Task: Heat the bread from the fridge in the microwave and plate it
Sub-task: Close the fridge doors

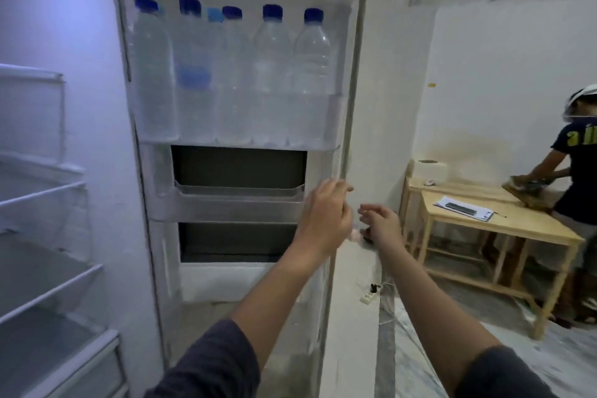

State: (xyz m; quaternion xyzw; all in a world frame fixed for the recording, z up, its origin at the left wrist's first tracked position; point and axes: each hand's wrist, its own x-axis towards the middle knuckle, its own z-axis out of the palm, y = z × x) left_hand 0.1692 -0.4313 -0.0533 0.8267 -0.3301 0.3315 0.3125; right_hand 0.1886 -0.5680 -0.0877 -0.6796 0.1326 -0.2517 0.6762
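The task looks barely begun: the fridge door [239, 126] stands open, and both hands are at its outer edge, beside the lower door bins. The left hand [326, 213] is loosely curled with fingers apart and holds nothing; the right hand [381, 223], just beyond the door's edge, is likewise half-open and empty. No bread shows anywhere: the door rack carries only water bottles [232, 74], and the glass shelves [42, 190] left of the door appear bare where visible. Finding the bread, microwaving it and plating it all seem left to do; no microwave or plate is in view.
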